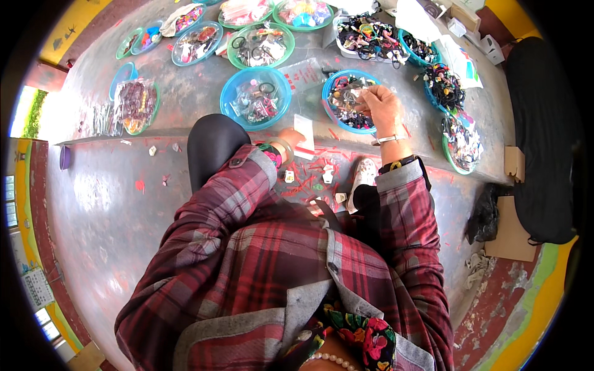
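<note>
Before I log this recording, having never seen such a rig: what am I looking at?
No machine here: a person works bare-handed, filmed by a fisheye camera worn on the head and looking down, so straight edges bend. Plastic baskets of small goods stand on the raised grey surface; red scraps lie on the floor below. The left hand holds a clear and white packet. The right hand is over a blue basket of mostly dark small items; its fingers seem closed on something I cannot make out.
</note>
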The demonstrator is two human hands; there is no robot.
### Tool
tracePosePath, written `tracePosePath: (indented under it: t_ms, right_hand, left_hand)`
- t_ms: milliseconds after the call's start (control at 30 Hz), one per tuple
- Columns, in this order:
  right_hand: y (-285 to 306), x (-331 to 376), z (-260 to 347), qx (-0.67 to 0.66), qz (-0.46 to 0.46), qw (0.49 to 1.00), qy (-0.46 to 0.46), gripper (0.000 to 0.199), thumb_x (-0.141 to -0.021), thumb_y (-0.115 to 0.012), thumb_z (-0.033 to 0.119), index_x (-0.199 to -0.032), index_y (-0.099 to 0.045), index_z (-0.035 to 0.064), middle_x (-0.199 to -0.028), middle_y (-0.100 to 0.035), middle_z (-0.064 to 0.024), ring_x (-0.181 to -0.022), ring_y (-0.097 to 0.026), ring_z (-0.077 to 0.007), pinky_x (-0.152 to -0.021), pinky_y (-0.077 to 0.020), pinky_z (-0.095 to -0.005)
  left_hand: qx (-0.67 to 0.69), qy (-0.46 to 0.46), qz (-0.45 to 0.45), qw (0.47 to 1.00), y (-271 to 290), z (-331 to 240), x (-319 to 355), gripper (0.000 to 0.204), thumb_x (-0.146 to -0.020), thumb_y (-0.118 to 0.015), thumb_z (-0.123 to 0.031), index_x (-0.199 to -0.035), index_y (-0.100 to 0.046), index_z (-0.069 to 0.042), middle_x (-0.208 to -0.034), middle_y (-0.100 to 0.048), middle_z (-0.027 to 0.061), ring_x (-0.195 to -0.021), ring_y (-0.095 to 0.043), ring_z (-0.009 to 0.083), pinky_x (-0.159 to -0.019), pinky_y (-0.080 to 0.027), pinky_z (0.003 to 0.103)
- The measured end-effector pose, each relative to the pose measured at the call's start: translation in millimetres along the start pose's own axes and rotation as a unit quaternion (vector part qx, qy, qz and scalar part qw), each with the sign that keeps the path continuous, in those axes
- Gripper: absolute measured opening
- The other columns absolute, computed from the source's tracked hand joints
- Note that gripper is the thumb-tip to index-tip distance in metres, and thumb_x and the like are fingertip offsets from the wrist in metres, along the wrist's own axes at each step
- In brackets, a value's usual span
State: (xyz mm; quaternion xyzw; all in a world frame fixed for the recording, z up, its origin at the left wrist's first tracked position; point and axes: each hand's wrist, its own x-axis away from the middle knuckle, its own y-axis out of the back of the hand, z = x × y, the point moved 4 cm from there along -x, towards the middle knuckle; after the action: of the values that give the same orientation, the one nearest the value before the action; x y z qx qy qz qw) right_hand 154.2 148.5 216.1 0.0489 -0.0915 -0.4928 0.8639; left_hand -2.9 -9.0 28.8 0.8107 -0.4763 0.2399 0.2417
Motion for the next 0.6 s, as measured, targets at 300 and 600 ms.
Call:
tracePosePath:
  t_ms: [300,600]
  right_hand:
    - [-7.0,2.7,-13.4,-0.158,0.078,0.979,-0.104,0.008,-0.085,-0.052,0.014,-0.083,-0.056,0.0073,-0.077,-0.066,-0.0071,-0.067,-0.063,-0.0147,-0.057,-0.0463,-0.0238]
    - [-13.4,5.4,-15.2,-0.305,0.068,0.937,-0.158,0.007,-0.087,-0.048,0.01,-0.083,-0.054,0.0108,-0.085,-0.066,-0.0079,-0.074,-0.064,-0.0167,-0.062,-0.0472,-0.0246]
  left_hand:
    - [0.296,-0.144,0.057,0.943,-2.6,13.1,-49.1,0.046,-0.072,-0.062,-0.008,-0.113,-0.047,0.006,-0.102,-0.059,0.0194,-0.094,-0.059,0.0273,-0.081,-0.046,0.034]
    - [0.12,-0.208,0.012,0.971,-13.8,-45.1,10.4,0.042,-0.082,-0.058,-0.018,-0.119,-0.048,0.001,-0.113,-0.055,0.0124,-0.102,-0.053,0.0172,-0.083,-0.044,0.03]
